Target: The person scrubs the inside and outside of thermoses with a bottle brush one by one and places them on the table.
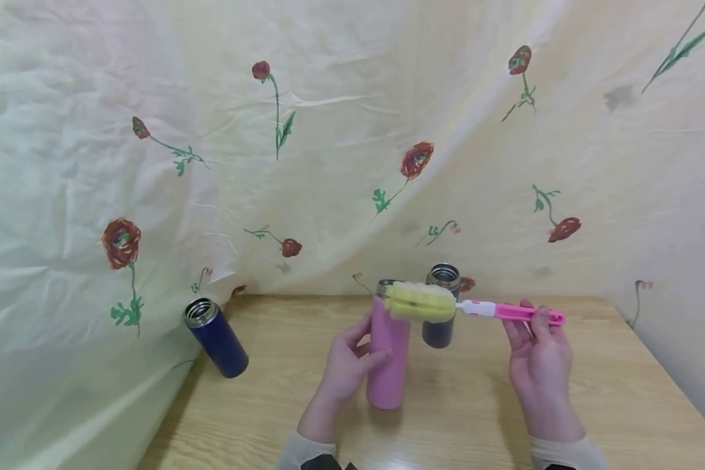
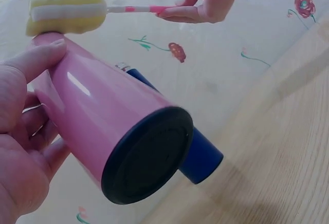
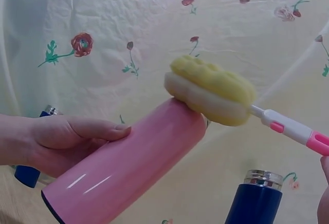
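My left hand (image 1: 348,367) grips a pink bottle (image 1: 389,359) around its middle and holds it up off the table, its steel mouth uppermost and its black base showing in the left wrist view. My right hand (image 1: 540,359) pinches the pink end of a bottle brush (image 1: 529,313), held nearly level. The brush's yellow and white sponge head (image 3: 211,90) lies across the outside of the bottle's upper end, overlapping its mouth in the head view. Behind the sponge stands a dark blue bottle (image 1: 438,333) without a lid, partly hidden.
Another blue bottle (image 1: 217,339), also lidless, stands at the table's left side. The wooden table (image 1: 458,418) ends at the back against a cream cloth (image 1: 329,196) printed with red flowers, which also hangs along both sides.
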The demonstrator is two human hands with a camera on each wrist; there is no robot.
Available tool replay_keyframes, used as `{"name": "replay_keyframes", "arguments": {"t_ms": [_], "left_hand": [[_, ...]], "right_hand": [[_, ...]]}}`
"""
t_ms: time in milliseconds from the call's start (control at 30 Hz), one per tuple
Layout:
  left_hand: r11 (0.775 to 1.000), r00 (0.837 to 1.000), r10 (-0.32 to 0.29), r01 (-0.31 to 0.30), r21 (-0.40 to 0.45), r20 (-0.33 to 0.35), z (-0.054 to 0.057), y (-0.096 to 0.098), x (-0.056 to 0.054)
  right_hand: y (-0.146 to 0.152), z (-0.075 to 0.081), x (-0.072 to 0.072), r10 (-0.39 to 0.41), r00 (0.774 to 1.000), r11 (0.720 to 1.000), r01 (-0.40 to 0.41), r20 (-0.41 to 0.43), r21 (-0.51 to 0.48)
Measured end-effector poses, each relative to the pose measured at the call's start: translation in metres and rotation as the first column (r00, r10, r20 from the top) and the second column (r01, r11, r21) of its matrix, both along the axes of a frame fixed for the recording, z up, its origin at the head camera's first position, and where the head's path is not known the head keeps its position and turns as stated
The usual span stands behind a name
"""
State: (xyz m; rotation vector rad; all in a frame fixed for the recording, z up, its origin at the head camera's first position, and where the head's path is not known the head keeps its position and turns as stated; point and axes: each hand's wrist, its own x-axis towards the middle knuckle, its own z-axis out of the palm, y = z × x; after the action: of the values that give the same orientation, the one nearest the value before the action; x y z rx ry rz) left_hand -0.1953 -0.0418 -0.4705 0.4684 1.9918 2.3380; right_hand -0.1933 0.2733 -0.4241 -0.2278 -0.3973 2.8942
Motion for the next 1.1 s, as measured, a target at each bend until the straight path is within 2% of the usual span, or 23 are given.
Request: {"name": "replay_keyframes", "arguments": {"t_ms": [233,400,567,733,933,1100], "left_hand": [[0.994,0.998,0.058,-0.059,-0.087,-0.008,0.001,0.001,-0.001],[0.993,0.997,0.070,-0.068,-0.096,0.014,0.002,0.002,-0.001],[0.997,0.998,0.055,-0.054,-0.060,0.025,0.004,0.002,0.000],[0.998,0.998,0.057,-0.057,-0.014,0.027,0.006,0.001,-0.001],[0.996,0.996,0.072,-0.075,0.054,0.052,0.006,-0.003,-0.001],[0.991,0.995,0.088,-0.092,0.093,0.048,0.006,-0.007,0.000]], "right_hand": [[-0.004,0.001,-0.001,-0.080,0.996,0.997,0.080,0.026,0.004],[-0.005,0.002,-0.002,-0.110,0.994,0.994,0.110,0.028,0.004],[-0.003,-0.002,-0.002,-0.023,0.999,0.999,0.021,0.040,0.049],[-0.001,-0.006,-0.002,0.046,0.998,0.990,-0.053,0.051,0.129],[0.001,-0.010,-0.003,0.127,0.991,0.963,-0.132,0.036,0.235],[0.002,-0.015,-0.005,0.161,0.986,0.934,-0.162,0.030,0.319]]}}
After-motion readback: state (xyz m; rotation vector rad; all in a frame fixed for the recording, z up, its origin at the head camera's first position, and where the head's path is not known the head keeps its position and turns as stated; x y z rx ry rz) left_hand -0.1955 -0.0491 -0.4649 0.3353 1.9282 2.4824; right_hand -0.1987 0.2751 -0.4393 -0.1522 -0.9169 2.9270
